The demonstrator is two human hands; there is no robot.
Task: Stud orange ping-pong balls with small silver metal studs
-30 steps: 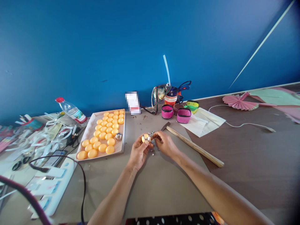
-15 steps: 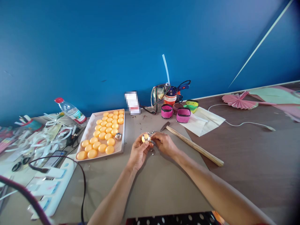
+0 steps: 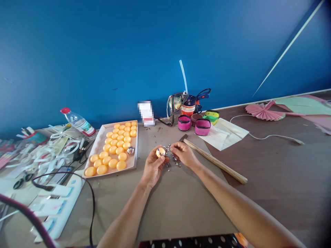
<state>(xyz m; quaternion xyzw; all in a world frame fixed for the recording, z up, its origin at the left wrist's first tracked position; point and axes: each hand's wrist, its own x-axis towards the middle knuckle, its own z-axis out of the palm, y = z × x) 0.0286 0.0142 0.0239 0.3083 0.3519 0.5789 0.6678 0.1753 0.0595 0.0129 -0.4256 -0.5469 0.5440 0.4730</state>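
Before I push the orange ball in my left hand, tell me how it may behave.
The orange ball would probably roll, since it looks round. Its bare orange part looks smooth, so it may slip from the left hand. The silvery pieces on its side could make rolling uneven.

Viewed from within the room, illumination is moderately bright and diffuse; the source direction cannot be determined. The blue wall grades from darker at the top to brighter below, with a purplish cast at upper right. Shadows beside the forearms on the counter are soft-edged. Small highlights appear on the orange balls and silver ball. Wide-angle stretching and blur affect the white strips at left. The upper right corner darkens. Pixelation obscures a white item.
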